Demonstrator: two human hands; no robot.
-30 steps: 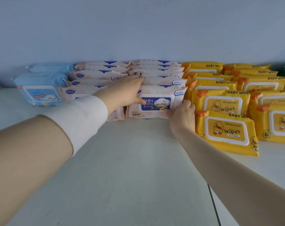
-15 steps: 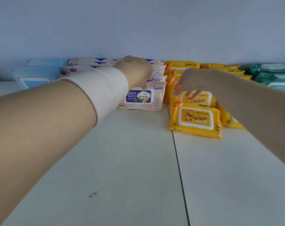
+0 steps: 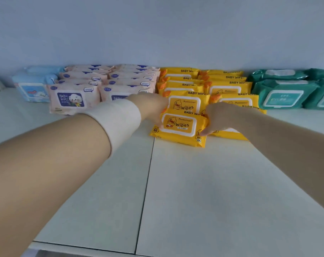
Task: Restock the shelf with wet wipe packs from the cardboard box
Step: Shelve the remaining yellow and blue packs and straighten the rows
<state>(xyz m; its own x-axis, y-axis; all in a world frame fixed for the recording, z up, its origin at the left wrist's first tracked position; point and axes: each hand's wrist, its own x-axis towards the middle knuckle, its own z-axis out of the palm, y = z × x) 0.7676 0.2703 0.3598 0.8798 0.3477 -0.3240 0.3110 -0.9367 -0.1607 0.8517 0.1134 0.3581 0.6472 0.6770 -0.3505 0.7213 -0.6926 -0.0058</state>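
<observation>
both hands on front yellow wipes pack [image 3: 178, 127], near end of left yellow row. left hand [image 3: 150, 106] closed round its left edge, white wristband [image 3: 118, 117] on that wrist. right hand [image 3: 217, 118] pinching its right edge, thumb at lower corner. pack tilted, leaning on yellow packs [image 3: 203, 84] behind. pink packs [image 3: 73, 99] to left, blue pack [image 3: 34, 90] far left, green packs [image 3: 283, 93] right. all on white shelf [image 3: 203, 191], w/ seam down the middle. cardboard box out of view.
</observation>
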